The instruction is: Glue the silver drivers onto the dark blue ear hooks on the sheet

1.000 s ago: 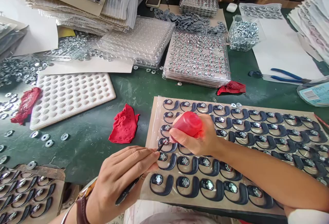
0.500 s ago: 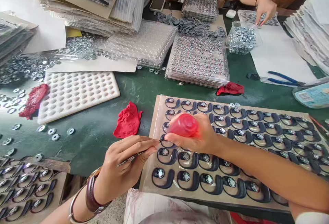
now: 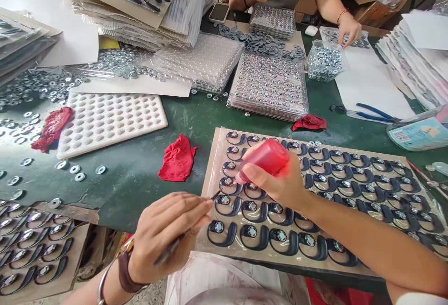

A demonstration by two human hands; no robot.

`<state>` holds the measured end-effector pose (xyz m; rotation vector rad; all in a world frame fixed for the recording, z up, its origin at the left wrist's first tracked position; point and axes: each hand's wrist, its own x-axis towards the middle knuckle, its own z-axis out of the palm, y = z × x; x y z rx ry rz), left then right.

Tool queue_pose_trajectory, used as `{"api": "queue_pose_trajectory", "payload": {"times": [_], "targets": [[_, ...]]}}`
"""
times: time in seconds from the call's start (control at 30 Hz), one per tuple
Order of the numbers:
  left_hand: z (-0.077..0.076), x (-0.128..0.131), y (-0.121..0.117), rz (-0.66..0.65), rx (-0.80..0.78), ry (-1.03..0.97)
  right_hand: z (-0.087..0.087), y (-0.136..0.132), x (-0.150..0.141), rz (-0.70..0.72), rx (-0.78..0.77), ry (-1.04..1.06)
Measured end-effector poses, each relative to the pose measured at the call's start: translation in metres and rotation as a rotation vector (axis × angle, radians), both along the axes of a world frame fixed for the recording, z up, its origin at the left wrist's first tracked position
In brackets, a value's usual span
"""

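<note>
My right hand (image 3: 285, 183) is wrapped round a red squeeze bottle (image 3: 268, 158), its nozzle pointing down and left at a part near the sheet's left edge. In my left hand (image 3: 171, 235) is a pair of dark tweezers (image 3: 168, 251), pinched between thumb and fingers, with the tip close to that same part. Beneath both hands lies a brown card sheet (image 3: 212, 165) under clear film, carrying rows of black hook-shaped parts (image 3: 227, 239), each with a shiny round metal disc. My right forearm covers some of the rows.
Left of the sheet lie a red cloth (image 3: 178, 158) and a white foam tray (image 3: 114, 123). Loose metal rings (image 3: 75, 169) are scattered beyond. Behind stand stacked clear trays (image 3: 269, 88) and a tub of rings (image 3: 325, 62). Blue-handled pliers (image 3: 374, 112) lie right. A co-worker's hand (image 3: 349, 29) reaches by the tub.
The bottle has tilted over and back, its nozzle again showing beside the part. My left hand has shifted slightly down and the tweezers' tip has drawn back. The co-worker's hand has come to the tub.
</note>
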<state>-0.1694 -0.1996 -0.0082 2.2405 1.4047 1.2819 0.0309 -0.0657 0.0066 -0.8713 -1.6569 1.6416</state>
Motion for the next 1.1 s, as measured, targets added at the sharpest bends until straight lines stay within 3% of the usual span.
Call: {"api": "queue_pose_trajectory", "payload": {"times": [0.13, 0.33, 0.53, 0.83, 1.1], "targets": [[0.002, 0.000, -0.021, -0.106, 0.028, 0.260, -0.015, -0.012, 0.002, 0.010, -0.051, 0.043], [-0.014, 0.008, -0.030, -0.117, 0.083, 0.249, -0.031, -0.017, 0.005, 0.119, -0.026, -0.005], [-0.021, 0.012, -0.033, -0.102, 0.110, 0.259, -0.027, -0.016, 0.002, 0.173, 0.055, -0.043], [-0.013, 0.013, -0.030, -0.096, 0.061, 0.275, -0.030, -0.014, 0.002, 0.084, 0.205, -0.116], [-0.012, 0.011, -0.032, -0.106, 0.053, 0.268, -0.030, -0.014, 0.003, 0.080, 0.224, -0.116]]}}
